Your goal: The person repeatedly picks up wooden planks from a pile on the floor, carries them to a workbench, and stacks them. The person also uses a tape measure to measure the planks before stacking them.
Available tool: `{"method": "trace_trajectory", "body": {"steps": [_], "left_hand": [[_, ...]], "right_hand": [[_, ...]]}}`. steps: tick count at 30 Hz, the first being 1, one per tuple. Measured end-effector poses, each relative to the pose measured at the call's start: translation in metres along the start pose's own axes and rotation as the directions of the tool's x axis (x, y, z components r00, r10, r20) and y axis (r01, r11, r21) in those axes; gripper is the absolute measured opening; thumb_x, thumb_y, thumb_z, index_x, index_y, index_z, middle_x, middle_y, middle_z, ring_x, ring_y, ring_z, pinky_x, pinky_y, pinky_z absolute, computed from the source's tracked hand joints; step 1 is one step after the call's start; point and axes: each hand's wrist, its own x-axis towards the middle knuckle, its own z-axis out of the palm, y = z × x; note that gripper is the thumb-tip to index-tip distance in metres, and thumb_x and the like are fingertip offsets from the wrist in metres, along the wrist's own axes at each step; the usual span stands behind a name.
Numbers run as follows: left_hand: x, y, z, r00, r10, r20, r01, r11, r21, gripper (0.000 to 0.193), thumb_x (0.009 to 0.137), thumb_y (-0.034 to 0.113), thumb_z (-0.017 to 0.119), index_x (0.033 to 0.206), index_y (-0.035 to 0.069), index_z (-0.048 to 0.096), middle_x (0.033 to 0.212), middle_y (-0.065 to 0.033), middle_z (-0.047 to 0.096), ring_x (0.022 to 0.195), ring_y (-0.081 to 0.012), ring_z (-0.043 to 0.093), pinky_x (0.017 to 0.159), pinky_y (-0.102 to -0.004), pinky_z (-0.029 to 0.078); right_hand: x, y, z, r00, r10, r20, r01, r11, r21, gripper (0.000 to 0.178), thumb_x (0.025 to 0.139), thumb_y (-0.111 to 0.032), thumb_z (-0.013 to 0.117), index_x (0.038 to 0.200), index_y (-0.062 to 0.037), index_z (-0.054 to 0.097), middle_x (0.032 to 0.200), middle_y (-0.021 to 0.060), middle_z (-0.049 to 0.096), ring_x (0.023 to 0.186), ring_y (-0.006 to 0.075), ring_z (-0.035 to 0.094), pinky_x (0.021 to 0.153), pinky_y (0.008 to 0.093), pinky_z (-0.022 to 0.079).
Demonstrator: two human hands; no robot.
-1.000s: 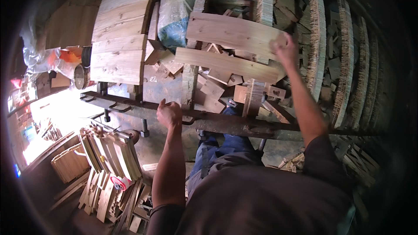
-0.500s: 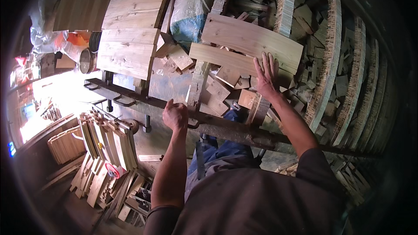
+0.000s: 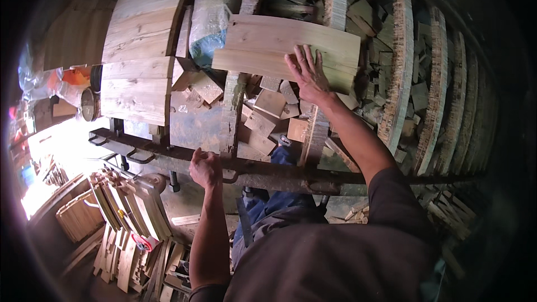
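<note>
My right hand [image 3: 311,78] lies with fingers spread on a narrow pale board [image 3: 251,61]. That board sits edge against a wider board [image 3: 285,32], and both rest across the upright-edged slats of a rack. My left hand [image 3: 206,168] is closed, over the dark metal rail [image 3: 263,174] at the near side of the rack. Whatever its fingers may hold is hidden.
Joined plank panels [image 3: 142,28] lie at the left of the rack. Wood offcuts [image 3: 268,103] fill the space below the slats [image 3: 396,61]. Stacked strips [image 3: 131,201] stand on the lower left. A plastic-wrapped bundle [image 3: 215,17] lies behind.
The narrow board has moved up against the wider one and lines up with it more closely. My right hand stays on it. A thin pale piece beside my left hand no longer shows.
</note>
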Motion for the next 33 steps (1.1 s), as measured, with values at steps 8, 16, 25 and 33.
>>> {"method": "trace_trajectory", "body": {"steps": [8,16,25,33], "left_hand": [[-0.001,0.004,-0.008,0.999,-0.004,-0.036,0.002,0.998,-0.061,0.039,0.081,0.022,0.060,0.116,0.010,0.073,0.098,-0.0230,0.073,0.096,-0.0406,0.069,0.088,-0.0472,0.054],[-0.005,0.008,-0.018,0.998,0.006,-0.060,-0.007,1.000,-0.006,0.043,0.079,0.023,0.060,0.118,0.009,0.072,0.102,-0.0200,0.073,0.098,-0.0390,0.070,0.091,-0.0459,0.053],[-0.009,0.006,-0.013,0.996,0.091,0.008,-0.089,0.983,-0.163,0.051,0.077,0.027,0.062,0.124,0.011,0.070,0.106,-0.0147,0.075,0.100,-0.0324,0.071,0.092,-0.0418,0.054],[0.035,-0.109,0.022,0.917,0.369,-0.150,-0.323,0.469,-0.822,0.034,0.088,0.024,0.067,0.112,0.000,0.069,0.105,-0.0146,0.073,0.093,-0.0301,0.068,0.090,-0.0380,0.053]], "right_hand": [[-0.005,0.010,0.004,0.997,0.029,0.067,-0.019,0.989,-0.146,0.095,0.075,0.006,0.062,0.160,-0.0127,0.022,0.165,0.0217,0.011,0.152,0.0451,0.011,0.117,0.0705,0.015],[-0.006,-0.003,0.000,0.991,0.089,0.103,-0.076,0.990,-0.120,0.099,0.072,0.007,0.064,0.160,-0.0128,0.021,0.165,0.0207,0.012,0.153,0.0419,0.011,0.119,0.0669,0.013],[-0.032,-0.121,-0.026,0.974,0.211,-0.078,-0.206,0.976,0.069,0.087,0.073,0.000,0.069,0.153,-0.0003,0.032,0.159,0.0270,0.024,0.147,0.0454,0.025,0.121,0.0594,0.019],[-0.150,-0.368,-0.064,0.992,0.044,-0.117,0.036,0.798,0.601,0.062,0.076,-0.002,0.062,0.137,0.0064,0.051,0.139,0.0316,0.049,0.132,0.0491,0.044,0.114,0.0535,0.032]]}}
